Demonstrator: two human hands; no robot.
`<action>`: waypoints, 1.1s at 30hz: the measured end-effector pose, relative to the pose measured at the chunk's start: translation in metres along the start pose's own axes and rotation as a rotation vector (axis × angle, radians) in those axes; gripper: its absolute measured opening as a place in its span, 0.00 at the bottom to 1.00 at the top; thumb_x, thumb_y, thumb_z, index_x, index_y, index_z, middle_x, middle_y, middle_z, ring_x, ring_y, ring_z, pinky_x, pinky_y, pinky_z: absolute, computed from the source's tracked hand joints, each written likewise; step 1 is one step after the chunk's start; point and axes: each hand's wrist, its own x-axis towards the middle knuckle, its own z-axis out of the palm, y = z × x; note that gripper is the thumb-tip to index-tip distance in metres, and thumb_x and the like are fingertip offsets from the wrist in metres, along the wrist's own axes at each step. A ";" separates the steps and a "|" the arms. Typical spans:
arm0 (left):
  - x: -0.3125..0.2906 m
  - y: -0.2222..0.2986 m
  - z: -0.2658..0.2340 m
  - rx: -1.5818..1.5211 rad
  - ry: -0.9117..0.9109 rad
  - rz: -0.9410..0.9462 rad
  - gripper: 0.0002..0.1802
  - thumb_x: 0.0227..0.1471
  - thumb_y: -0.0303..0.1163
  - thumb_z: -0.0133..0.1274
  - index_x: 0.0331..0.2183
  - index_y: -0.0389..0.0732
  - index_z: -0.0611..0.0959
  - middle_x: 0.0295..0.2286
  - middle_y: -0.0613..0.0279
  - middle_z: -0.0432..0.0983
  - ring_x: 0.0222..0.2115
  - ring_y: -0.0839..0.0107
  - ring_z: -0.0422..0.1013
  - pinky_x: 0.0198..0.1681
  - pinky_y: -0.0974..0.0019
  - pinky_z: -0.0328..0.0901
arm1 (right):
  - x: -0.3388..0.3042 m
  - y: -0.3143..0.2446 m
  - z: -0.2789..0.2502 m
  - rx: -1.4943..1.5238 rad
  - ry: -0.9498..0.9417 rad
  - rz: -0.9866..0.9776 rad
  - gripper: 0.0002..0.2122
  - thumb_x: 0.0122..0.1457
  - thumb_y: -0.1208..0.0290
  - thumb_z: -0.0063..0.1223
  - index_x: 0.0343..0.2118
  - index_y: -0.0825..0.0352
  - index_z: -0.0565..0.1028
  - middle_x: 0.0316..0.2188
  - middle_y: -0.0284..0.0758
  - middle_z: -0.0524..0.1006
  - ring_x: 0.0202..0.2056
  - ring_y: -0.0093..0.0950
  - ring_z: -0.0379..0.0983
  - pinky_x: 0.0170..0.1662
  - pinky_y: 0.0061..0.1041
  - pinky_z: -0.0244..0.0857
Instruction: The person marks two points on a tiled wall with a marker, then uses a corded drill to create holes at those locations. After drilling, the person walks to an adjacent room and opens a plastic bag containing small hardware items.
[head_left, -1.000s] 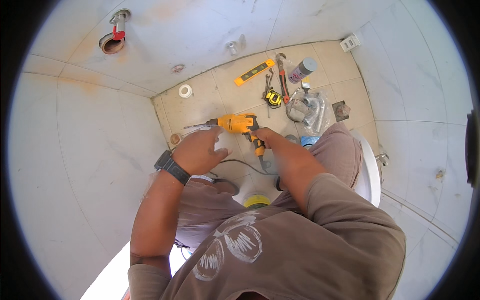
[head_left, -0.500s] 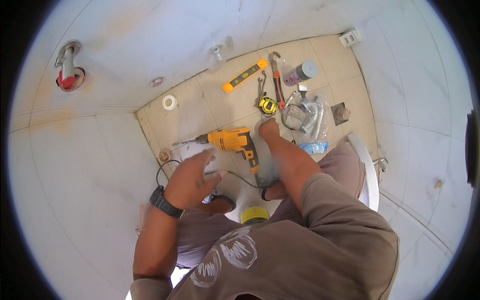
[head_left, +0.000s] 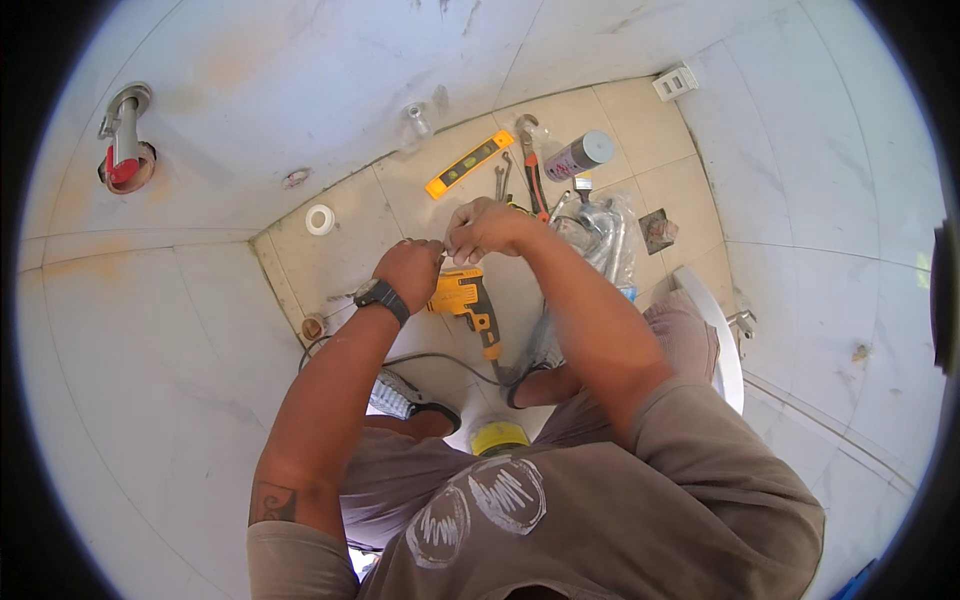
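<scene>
My left hand [head_left: 412, 272], with a black watch on its wrist, and my right hand [head_left: 488, 228] meet fingertip to fingertip above the floor. Their fingers are pinched around something small and pale, too small to name. Just below them lies a yellow and black power drill [head_left: 465, 298], its front end covered by my left hand. Beyond the right hand are two spanners [head_left: 502, 178] and a wrench with red handles [head_left: 531, 168]. A tape measure [head_left: 519, 203] is mostly hidden behind that hand.
Further tools include a yellow spirit level [head_left: 468, 164], a spray can [head_left: 580, 155] and a brush [head_left: 583, 185]. A plastic bag [head_left: 618, 250] holds metal pipe fittings. A white ring [head_left: 320, 219] lies left, near a wall valve [head_left: 125, 140]. The drill's cord [head_left: 440, 356] crosses near my feet.
My right hand has lifted from beside the tape measure and moved left. My left hand has moved up and forward, and the two now meet over the drill.
</scene>
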 end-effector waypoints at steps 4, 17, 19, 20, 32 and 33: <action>-0.011 -0.008 -0.018 -0.039 0.024 -0.041 0.09 0.58 0.32 0.53 0.34 0.37 0.85 0.35 0.43 0.80 0.38 0.44 0.77 0.45 0.48 0.71 | 0.013 0.019 -0.050 0.229 0.605 0.207 0.14 0.64 0.67 0.54 0.47 0.71 0.78 0.43 0.48 0.83 0.49 0.38 0.81 0.49 0.39 0.76; -0.045 -0.030 -0.092 -0.404 0.103 0.028 0.09 0.55 0.25 0.60 0.38 0.34 0.86 0.34 0.45 0.79 0.36 0.45 0.76 0.41 0.53 0.71 | 0.058 0.088 -0.115 -0.606 1.032 0.456 0.21 0.57 0.66 0.60 0.49 0.74 0.72 0.49 0.55 0.80 0.51 0.51 0.79 0.55 0.45 0.73; -0.047 -0.012 -0.102 -0.456 0.095 0.019 0.09 0.55 0.25 0.59 0.38 0.33 0.86 0.34 0.45 0.79 0.36 0.46 0.77 0.41 0.53 0.71 | 0.046 0.060 -0.103 -0.478 1.161 0.407 0.19 0.56 0.68 0.60 0.48 0.73 0.73 0.49 0.55 0.79 0.52 0.51 0.78 0.54 0.45 0.73; -0.048 -0.003 -0.107 -0.474 0.099 0.005 0.09 0.55 0.25 0.59 0.38 0.33 0.86 0.34 0.44 0.79 0.36 0.46 0.77 0.41 0.54 0.71 | 0.038 0.043 -0.099 -0.467 1.174 0.309 0.18 0.55 0.68 0.60 0.46 0.73 0.74 0.48 0.56 0.80 0.51 0.52 0.78 0.54 0.45 0.74; -0.109 0.051 -0.166 -0.524 0.606 0.206 0.09 0.60 0.27 0.58 0.40 0.33 0.86 0.29 0.50 0.78 0.29 0.55 0.73 0.36 0.62 0.68 | -0.197 -0.165 -0.019 -0.426 1.113 -0.627 0.16 0.53 0.71 0.72 0.42 0.71 0.79 0.32 0.36 0.82 0.35 0.26 0.79 0.43 0.28 0.73; -0.121 0.053 -0.183 -0.459 0.641 0.203 0.09 0.60 0.28 0.58 0.41 0.33 0.86 0.28 0.51 0.78 0.28 0.58 0.73 0.36 0.63 0.68 | -0.222 -0.178 -0.010 -0.331 1.074 -0.811 0.15 0.55 0.69 0.70 0.42 0.71 0.79 0.33 0.35 0.82 0.36 0.25 0.78 0.44 0.29 0.73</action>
